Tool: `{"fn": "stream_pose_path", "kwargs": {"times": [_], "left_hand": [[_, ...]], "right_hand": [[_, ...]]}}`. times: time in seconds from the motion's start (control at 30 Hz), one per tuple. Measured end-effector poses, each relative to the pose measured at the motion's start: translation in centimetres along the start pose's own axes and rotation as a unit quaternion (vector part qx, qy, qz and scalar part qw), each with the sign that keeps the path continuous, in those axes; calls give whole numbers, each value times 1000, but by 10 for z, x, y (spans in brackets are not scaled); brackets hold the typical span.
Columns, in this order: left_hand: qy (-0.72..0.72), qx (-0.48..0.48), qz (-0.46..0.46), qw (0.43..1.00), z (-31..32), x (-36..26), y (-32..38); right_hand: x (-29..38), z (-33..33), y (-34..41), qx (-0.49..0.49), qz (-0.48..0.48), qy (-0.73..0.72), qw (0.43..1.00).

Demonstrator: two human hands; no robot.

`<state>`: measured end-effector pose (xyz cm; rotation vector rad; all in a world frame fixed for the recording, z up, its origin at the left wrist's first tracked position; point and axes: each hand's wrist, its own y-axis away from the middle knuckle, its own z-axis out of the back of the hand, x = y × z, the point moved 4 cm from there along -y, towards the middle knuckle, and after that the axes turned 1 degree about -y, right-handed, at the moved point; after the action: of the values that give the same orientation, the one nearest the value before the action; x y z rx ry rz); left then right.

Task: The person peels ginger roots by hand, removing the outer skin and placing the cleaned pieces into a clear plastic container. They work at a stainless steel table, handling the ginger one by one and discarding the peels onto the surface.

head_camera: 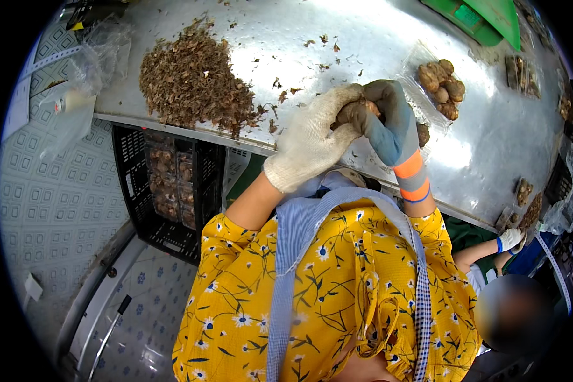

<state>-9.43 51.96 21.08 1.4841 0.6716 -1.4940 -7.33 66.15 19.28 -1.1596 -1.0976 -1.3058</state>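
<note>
My left hand, in a cream knit glove, meets my right hand over the front of the metal table. My right glove is grey and blue with an orange-striped cuff. Between the two hands a brown tuber is gripped, mostly covered by the fingers. Right of my hands lies a clear plastic tray with several brown tubers. Another tuber rests just beside my right wrist. To the left is a heap of dry brown peelings, with loose flakes scattered towards my hands.
A green scale stands at the far right. Under the table's left edge, a black crate holds filled clear packs. A clear plastic bag hangs at the left. At lower right, a co-worker's gloved hand is near other tubers.
</note>
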Motion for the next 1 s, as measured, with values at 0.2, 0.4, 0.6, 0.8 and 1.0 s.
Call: {"fn": "stream_pose_path", "kwargs": {"times": [0.2, 0.4, 0.6, 0.8, 1.0], "left_hand": [[6, 2, -43, 999, -11, -7, -1], [139, 25, 80, 987, -7, 3, -4], [232, -16, 81, 969, -27, 25, 3], [217, 0, 72, 973, -21, 32, 4], [208, 10, 95, 974, 0, 29, 9]], "right_hand": [[-15, 11, -8, -38, 152, 179, 971], [-37, 18, -4, 39, -108, 74, 991], [0, 4, -6, 1, 16, 215, 977], [-11, 5, -1, -9, 92, 262, 961], [-34, 18, -6, 8, -151, -81, 985]]}}
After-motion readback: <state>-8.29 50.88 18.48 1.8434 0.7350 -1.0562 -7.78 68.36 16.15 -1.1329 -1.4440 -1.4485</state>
